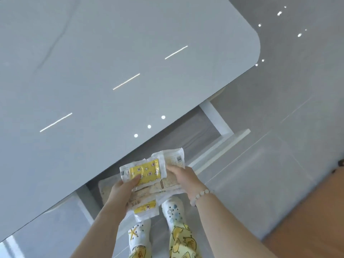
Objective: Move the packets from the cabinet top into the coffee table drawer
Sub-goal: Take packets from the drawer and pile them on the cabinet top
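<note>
I hold a stack of several clear packets (pixel 147 171) with yellow printed inserts, just above the open drawer (pixel 201 135) of the coffee table. My left hand (pixel 121 190) grips the stack from the left, thumb on the top yellow packet. My right hand (pixel 181 175) grips its right side over a pale packet (pixel 174 158). Another yellow packet (pixel 144 208) hangs at the bottom of the stack below my left hand. One pale packet (pixel 104 190) seems to lie in the drawer's left end, partly hidden.
The glossy grey table top (pixel 111 62) fills the upper left and overhangs the drawer. The drawer's white front panel (pixel 223 148) juts toward the right. My feet in white clogs (pixel 173 211) stand on grey floor tiles; a wooden floor strip (pixel 316 220) lies right.
</note>
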